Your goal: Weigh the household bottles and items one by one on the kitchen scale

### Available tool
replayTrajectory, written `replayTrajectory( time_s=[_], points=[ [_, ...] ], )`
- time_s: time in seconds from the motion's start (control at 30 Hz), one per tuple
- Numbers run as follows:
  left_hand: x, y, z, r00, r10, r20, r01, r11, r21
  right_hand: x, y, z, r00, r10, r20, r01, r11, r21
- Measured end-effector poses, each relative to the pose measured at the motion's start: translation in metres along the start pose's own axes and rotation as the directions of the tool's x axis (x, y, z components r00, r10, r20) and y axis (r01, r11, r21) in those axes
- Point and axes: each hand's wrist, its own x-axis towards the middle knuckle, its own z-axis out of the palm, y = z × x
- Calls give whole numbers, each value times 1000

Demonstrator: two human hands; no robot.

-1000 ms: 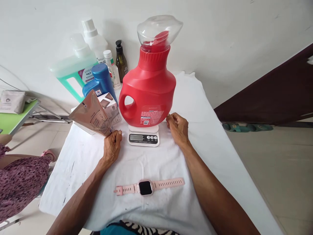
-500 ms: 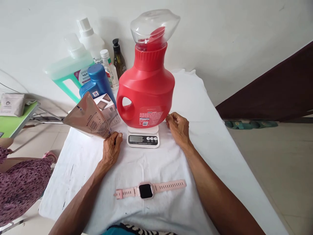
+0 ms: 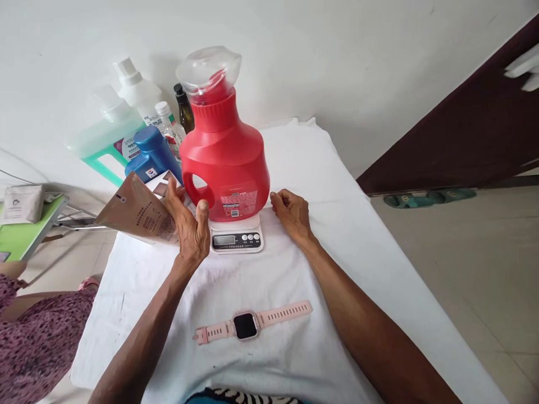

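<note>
A big red detergent jug (image 3: 229,163) with a clear plastic top (image 3: 208,64) stands on a small white kitchen scale (image 3: 236,238). My left hand (image 3: 187,221) is lifted off the cloth, fingers spread, its thumb close to the jug's handle hole and its fingers in front of a brown pouch (image 3: 135,213); it holds nothing. My right hand (image 3: 290,213) rests loosely curled on the white cloth just right of the scale, empty. A pink smartwatch (image 3: 246,325) lies flat near the front edge.
A blue bottle (image 3: 151,148), green jug (image 3: 105,140), white bottle (image 3: 135,90), dark bottle (image 3: 184,112) and small box (image 3: 162,185) crowd the table's (image 3: 357,252) back left. Another person in patterned clothing (image 3: 37,331) sits at left by a green table (image 3: 21,230). Sandals (image 3: 421,197) lie by a dark door (image 3: 463,129).
My left hand has risen from the cloth and opened toward the jug's handle. The right hand stays beside the scale. The view has shifted to the right.
</note>
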Motion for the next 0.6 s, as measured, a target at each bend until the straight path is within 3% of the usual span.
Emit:
replayTrajectory(
  time_s=[0.17,0.33,0.47,0.6],
  points=[
    [34,27,13,998,-44,-54,41,998,-44,3,2,0,1000,-10,4,10,1000,-14],
    [57,25,4,994,-73,-76,72,997,-6,7,1,0,1000,3,-6,-3,997,-72],
    [71,16,6,989,-134,58,142,975,-170,8,-3,-1,1000,2,0,-2,998,-57],
    [77,21,17,967,-254,-5,236,906,-352,9,-5,-2,1000,-10,-11,9,998,-56]
  ],
)
